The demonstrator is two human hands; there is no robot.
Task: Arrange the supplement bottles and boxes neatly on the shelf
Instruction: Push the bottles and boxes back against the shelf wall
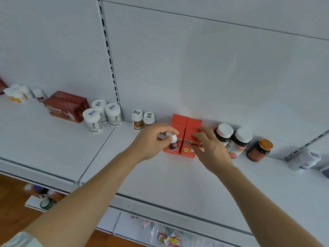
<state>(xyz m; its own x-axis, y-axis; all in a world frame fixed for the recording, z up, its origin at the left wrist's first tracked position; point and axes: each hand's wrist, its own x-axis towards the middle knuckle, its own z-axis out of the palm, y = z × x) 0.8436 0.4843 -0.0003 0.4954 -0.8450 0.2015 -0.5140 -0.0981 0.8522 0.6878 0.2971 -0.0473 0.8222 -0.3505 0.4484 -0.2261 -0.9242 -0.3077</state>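
Observation:
Two orange-red boxes (190, 129) stand side by side against the back panel of the white shelf (178, 177). My left hand (151, 141) grips a small dark bottle with a white cap (172, 141) just in front of the left box. My right hand (210, 148) holds the right box, fingers curled over its top right edge. Two small white-capped bottles (142, 119) stand left of the boxes. To the right stand two larger white-capped bottles (233, 139) and a dark bottle with an orange cap (260, 149).
Further left on the shelf are three white jars (103, 114), two dark red boxes (65, 106) and several small bottles (17, 93). A white bottle (304, 159) lies on its side at the far right. Lower shelves hold packets (169, 237) and jars (46, 202).

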